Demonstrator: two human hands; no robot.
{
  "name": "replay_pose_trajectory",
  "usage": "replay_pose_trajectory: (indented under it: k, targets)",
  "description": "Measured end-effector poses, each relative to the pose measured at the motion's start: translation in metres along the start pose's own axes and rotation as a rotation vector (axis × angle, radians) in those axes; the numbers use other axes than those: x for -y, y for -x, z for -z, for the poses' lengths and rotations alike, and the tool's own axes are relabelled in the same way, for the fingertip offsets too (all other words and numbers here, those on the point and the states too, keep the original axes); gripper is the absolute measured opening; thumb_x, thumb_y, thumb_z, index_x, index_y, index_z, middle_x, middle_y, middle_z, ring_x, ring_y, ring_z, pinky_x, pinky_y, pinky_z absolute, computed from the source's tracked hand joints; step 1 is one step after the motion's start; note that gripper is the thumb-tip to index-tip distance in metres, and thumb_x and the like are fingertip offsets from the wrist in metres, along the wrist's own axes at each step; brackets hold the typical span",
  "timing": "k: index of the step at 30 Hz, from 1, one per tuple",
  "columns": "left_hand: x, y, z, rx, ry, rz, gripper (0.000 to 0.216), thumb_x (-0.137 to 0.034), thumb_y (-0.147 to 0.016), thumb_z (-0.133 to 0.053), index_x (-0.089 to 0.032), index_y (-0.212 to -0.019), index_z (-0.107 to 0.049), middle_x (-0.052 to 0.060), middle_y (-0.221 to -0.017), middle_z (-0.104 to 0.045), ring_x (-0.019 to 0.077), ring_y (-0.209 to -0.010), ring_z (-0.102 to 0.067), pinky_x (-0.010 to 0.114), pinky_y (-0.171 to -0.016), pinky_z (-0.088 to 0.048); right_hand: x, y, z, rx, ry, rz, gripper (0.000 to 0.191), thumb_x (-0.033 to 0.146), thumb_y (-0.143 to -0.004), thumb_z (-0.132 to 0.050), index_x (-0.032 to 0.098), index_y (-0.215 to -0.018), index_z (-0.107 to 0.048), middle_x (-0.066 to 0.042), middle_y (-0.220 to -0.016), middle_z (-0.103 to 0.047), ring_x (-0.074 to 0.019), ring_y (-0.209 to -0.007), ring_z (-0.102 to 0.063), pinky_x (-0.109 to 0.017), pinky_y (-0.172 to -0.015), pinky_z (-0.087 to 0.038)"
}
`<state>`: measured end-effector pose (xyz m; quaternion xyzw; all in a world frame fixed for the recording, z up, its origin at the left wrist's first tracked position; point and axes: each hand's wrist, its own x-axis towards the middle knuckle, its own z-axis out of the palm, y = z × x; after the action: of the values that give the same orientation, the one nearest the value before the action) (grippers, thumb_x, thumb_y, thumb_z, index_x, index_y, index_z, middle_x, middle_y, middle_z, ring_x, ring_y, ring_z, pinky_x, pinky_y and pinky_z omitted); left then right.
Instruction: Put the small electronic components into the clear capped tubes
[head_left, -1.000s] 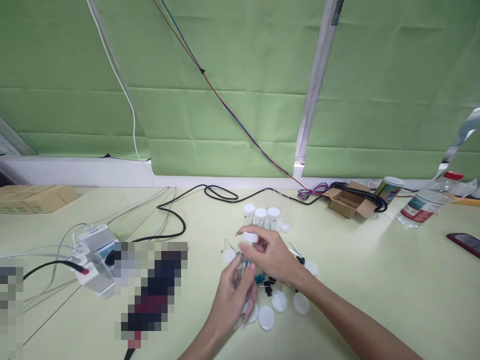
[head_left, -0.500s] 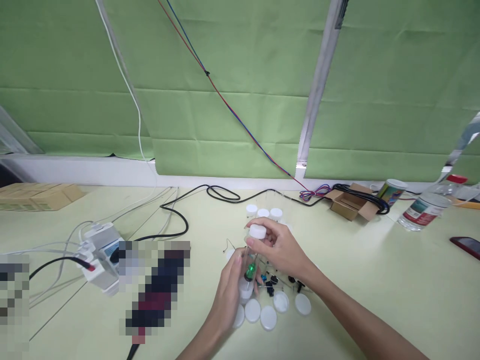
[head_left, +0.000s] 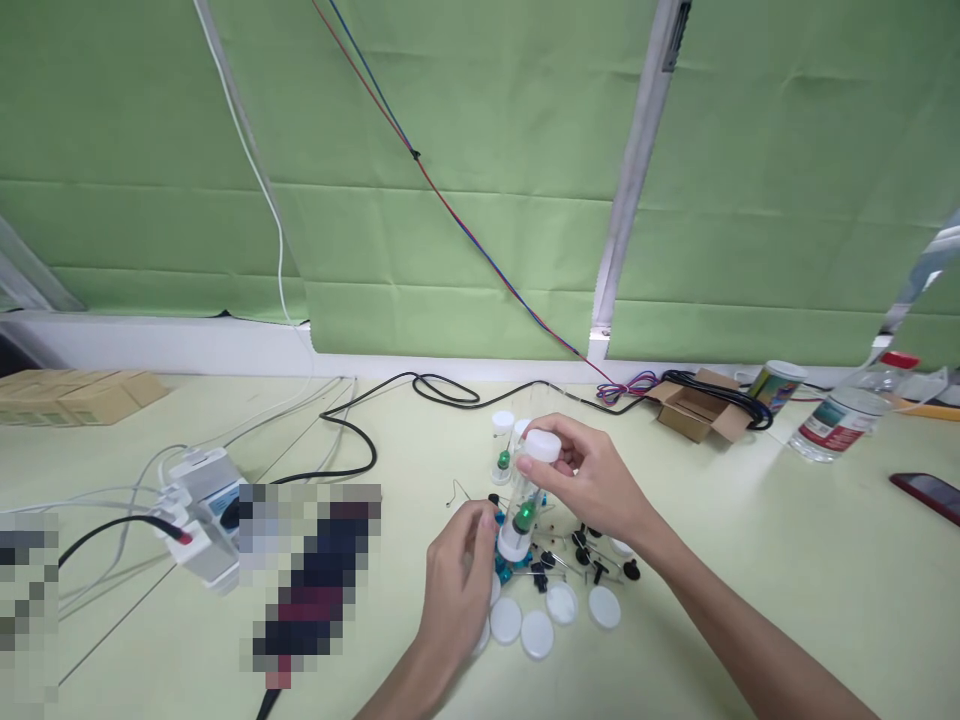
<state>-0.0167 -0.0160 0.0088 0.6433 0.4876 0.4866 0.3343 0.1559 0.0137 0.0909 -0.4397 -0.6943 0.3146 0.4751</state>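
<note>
My right hand (head_left: 581,475) grips a clear plastic tube (head_left: 527,490) near its white cap (head_left: 541,446). A shiny green piece (head_left: 525,516) on a thin rod shows inside the tube, which leans slightly to the right. Just left of its white base, my left hand (head_left: 461,575) is loosely curled, and no object shows in its fingers. Below the tube lie small blue pieces (head_left: 504,568) and black parts with thin metal rods (head_left: 581,545). Several white round lids (head_left: 536,634) lie nearest me. Behind the held tube stands a similar capped tube (head_left: 502,450) with green inside.
A white power strip (head_left: 202,505) with cables stands at left, by a pixelated dark patch. A black cable (head_left: 450,395) runs along the back to an open cardboard box (head_left: 694,408). At right are a printed can (head_left: 776,385), a bottle (head_left: 836,425) and a phone (head_left: 930,500).
The tube has moved right and slightly up with my right hand. My left hand has let go of it and sits apart on its left. The tube standing behind has come into view.
</note>
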Motion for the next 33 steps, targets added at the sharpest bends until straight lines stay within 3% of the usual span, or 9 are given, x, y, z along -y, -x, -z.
replay_pose_trajectory:
  k: [6, 10, 13, 19, 22, 26, 33]
  targets:
    - [0.004, 0.011, -0.005, 0.178, -0.058, -0.218, 0.023, -0.027, -0.094, -0.047, -0.019, -0.079, -0.062, 0.001, -0.064, -0.053, 0.0136, -0.057, -0.043, 0.025, -0.056, -0.033, 0.012, 0.002, 0.012, -0.057, 0.162, 0.019, 0.026, 0.044, -0.083, -0.064, 0.020, -0.092, -0.065, 0.000, -0.070, -0.054, -0.0114, -0.054, -0.036, -0.025, -0.050, -0.032]
    - [0.007, 0.016, -0.007, 0.232, -0.149, -0.372, 0.031, -0.023, -0.095, -0.045, -0.019, -0.066, -0.054, 0.000, -0.056, -0.046, 0.0122, -0.050, -0.036, 0.027, -0.052, -0.027, 0.015, 0.005, 0.013, -0.103, 0.220, 0.010, 0.029, 0.047, -0.082, -0.064, 0.020, -0.093, -0.066, 0.001, -0.063, -0.050, -0.0120, -0.052, -0.035, -0.026, -0.049, -0.032]
    - [0.009, 0.017, -0.008, 0.264, -0.248, -0.451, 0.029, -0.024, -0.094, -0.046, -0.019, -0.067, -0.055, -0.001, -0.053, -0.046, 0.0121, -0.049, -0.039, 0.027, -0.051, -0.027, 0.015, 0.010, 0.012, -0.111, 0.242, 0.015, 0.027, 0.045, -0.083, -0.063, 0.020, -0.093, -0.065, 0.000, -0.067, -0.053, -0.0122, -0.054, -0.037, -0.026, -0.050, -0.033]
    - [0.009, 0.021, -0.010, 0.298, -0.370, -0.576, 0.027, -0.023, -0.093, -0.047, -0.018, -0.068, -0.056, 0.000, -0.055, -0.057, 0.0118, -0.049, -0.049, 0.028, -0.052, -0.030, 0.016, 0.015, -0.003, 0.038, 0.328, 0.019, 0.026, 0.042, -0.086, -0.061, 0.021, -0.100, -0.064, 0.005, -0.058, -0.045, -0.0119, -0.052, -0.038, -0.024, -0.051, -0.032]
    - [0.010, 0.022, -0.011, 0.325, -0.400, -0.608, 0.029, -0.023, -0.093, -0.045, -0.019, -0.065, -0.054, 0.000, -0.055, -0.057, 0.0120, -0.050, -0.051, 0.028, -0.052, -0.030, 0.019, 0.006, -0.016, 0.138, 0.445, 0.106, 0.022, 0.037, -0.089, -0.059, 0.022, -0.105, -0.064, 0.004, -0.063, -0.052, -0.0125, -0.056, -0.045, -0.024, -0.055, -0.035]
    - [0.014, 0.021, -0.012, 0.351, -0.380, -0.610, 0.030, -0.022, -0.093, -0.044, -0.020, -0.062, -0.049, 0.000, -0.054, -0.054, 0.0121, -0.049, -0.048, 0.028, -0.050, -0.027, 0.022, -0.016, -0.033, 0.162, 0.656, 0.222, 0.026, 0.036, -0.094, -0.053, 0.023, -0.117, -0.059, -0.001, -0.079, -0.059, -0.0148, -0.067, -0.053, -0.025, -0.063, -0.037]
    - [0.014, 0.018, -0.011, 0.355, -0.392, -0.584, 0.032, -0.020, -0.092, -0.044, -0.020, -0.060, -0.046, 0.000, -0.054, -0.052, 0.0120, -0.049, -0.046, 0.028, -0.049, -0.026, 0.012, -0.046, -0.063, 0.245, 1.053, 0.171, 0.020, 0.030, -0.099, -0.045, 0.025, -0.116, -0.054, -0.006, -0.091, -0.057, -0.0187, -0.070, -0.060, -0.025, -0.056, -0.031]
